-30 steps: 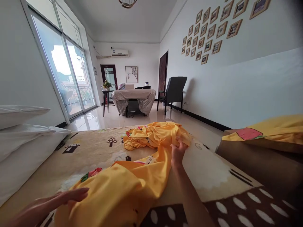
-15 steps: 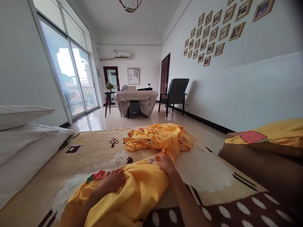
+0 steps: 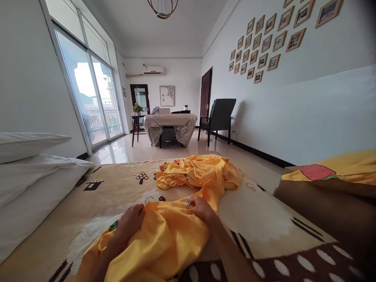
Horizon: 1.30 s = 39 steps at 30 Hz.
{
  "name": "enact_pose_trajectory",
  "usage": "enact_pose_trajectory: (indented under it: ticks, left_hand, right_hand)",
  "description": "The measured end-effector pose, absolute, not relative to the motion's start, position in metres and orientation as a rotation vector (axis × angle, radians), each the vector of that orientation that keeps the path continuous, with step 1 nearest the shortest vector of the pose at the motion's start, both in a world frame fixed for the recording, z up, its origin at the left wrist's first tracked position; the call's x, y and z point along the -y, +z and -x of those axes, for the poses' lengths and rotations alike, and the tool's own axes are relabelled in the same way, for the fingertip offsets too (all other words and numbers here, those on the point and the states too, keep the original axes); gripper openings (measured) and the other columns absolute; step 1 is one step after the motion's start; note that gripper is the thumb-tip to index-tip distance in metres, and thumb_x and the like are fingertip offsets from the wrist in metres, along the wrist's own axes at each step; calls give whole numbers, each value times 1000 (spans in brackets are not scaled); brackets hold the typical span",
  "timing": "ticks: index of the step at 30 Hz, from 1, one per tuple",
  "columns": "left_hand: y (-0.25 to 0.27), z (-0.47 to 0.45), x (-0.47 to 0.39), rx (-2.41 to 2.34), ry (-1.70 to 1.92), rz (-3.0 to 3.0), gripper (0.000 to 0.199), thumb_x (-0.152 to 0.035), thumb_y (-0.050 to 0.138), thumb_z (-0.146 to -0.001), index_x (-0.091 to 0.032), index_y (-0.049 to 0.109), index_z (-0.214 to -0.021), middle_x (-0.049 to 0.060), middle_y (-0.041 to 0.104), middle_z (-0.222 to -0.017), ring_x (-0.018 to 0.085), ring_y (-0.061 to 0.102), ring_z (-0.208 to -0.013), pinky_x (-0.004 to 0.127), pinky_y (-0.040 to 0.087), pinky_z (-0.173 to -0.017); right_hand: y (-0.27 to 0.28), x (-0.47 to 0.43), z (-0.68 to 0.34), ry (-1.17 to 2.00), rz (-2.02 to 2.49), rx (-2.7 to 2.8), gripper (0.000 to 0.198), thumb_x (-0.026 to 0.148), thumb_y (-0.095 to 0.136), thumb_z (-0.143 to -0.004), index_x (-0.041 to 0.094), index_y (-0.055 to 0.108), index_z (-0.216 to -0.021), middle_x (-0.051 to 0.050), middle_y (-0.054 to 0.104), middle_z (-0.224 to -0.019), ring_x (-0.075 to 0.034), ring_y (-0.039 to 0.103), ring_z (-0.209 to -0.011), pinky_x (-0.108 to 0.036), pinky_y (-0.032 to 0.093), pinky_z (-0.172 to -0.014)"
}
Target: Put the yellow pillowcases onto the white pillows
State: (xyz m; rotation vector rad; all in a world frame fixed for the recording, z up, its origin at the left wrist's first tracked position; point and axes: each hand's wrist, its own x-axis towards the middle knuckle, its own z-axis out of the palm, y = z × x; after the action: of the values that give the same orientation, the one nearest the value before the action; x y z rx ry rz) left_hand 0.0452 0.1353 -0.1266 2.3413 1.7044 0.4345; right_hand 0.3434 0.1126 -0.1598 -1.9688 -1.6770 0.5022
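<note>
A yellow printed cloth (image 3: pixel 170 231), perhaps bedding, lies loosely spread in front of me, with folds running toward my body. My left hand (image 3: pixel 132 219) is closed on its upper left edge, beside a red and green print that my wrist partly covers. On the upper right edge, next to a whiskered animal print, my right hand (image 3: pixel 201 207) pinches the fabric. From there the cloth runs into a crumpled yellow heap (image 3: pixel 199 170) farther off. Everything rests on a beige blanket (image 3: pixel 117 184) with brown patterns.
White pillows (image 3: pixel 35 176) are stacked at the left. At the right, a brown box-like object (image 3: pixel 323 203) has more yellow cloth (image 3: pixel 352 166) on top. Beyond the bed stand a covered table (image 3: pixel 170 119) and a dark armchair (image 3: pixel 220 117).
My left hand has gone from lying flat on the cloth to gripping its edge, slightly farther left. My right hand has shifted a little left and down along the edge.
</note>
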Motion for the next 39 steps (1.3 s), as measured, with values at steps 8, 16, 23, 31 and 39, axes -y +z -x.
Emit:
enact_pose_trajectory:
  ticks: [8,16,23,31,39]
  left_hand:
    - [-85,-40,-119,-1646,1230,-2222,24,-34,38,-89,-22,59,-87,3,66,-83,16,57,-72,24,37,-67]
    - [-98,-84,-94,-1395,939,-2465,28,-33,33,-93,-21,50,-74,2,60,-67,16,57,-65,25,34,-60]
    - [-112,-107,-84,-1173,684,-2523,24,-18,34,-89,-21,55,-78,6,66,-84,18,60,-78,28,41,-73]
    - [-108,-95,-89,-1219,509,-2541,21,-10,46,-73,-20,62,-81,4,65,-97,18,58,-91,29,42,-88]
    - [-71,-30,-114,-1821,957,-2472,24,-14,37,-79,-18,61,-84,9,63,-98,21,59,-90,31,44,-82]
  right_hand:
    - [-124,-110,-335,532,1652,1209,16,23,38,-85,18,52,-79,-1,57,-61,-12,56,-48,-22,38,-48]
    - [-55,-61,-318,399,1051,917,22,41,48,-81,21,48,-90,-3,61,-94,-16,59,-86,-30,48,-80]
    - [-18,-16,-303,477,584,751,14,28,64,-76,21,54,-83,-3,66,-103,-17,60,-96,-35,45,-86]
    - [-6,12,-290,374,482,802,4,21,61,-81,22,58,-83,-4,66,-107,-19,60,-102,-37,46,-88]
    - [-5,11,-292,246,508,753,3,22,61,-82,21,59,-84,-5,63,-115,-21,55,-114,-41,42,-98]
